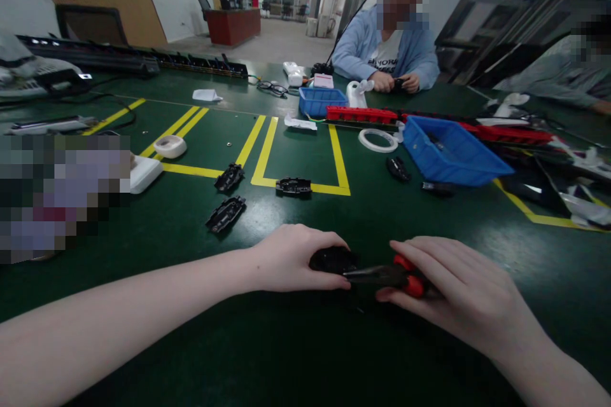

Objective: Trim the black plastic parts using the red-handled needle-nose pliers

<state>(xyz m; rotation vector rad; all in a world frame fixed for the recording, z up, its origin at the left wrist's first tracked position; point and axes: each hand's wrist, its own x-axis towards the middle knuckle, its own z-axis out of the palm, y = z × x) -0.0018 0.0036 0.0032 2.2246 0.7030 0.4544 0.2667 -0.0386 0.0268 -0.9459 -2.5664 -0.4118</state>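
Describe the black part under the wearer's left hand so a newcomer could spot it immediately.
On the green table, look at the near edge, where two bare forearms meet. The black part lies under the left hand, with the red-handled tool in the right hand touching it. Similar black parts farther back lie untouched.

- Left hand (pixel 291 259): bare, no glove, no ring or band to be seen.
- Left forearm: bare along its whole visible length, no sleeve edge in view.
- Right hand (pixel 449 289): bare likewise, nothing worn on the fingers.
- Right forearm: bare to the frame edge; no watch, strap or cuff at the wrist.
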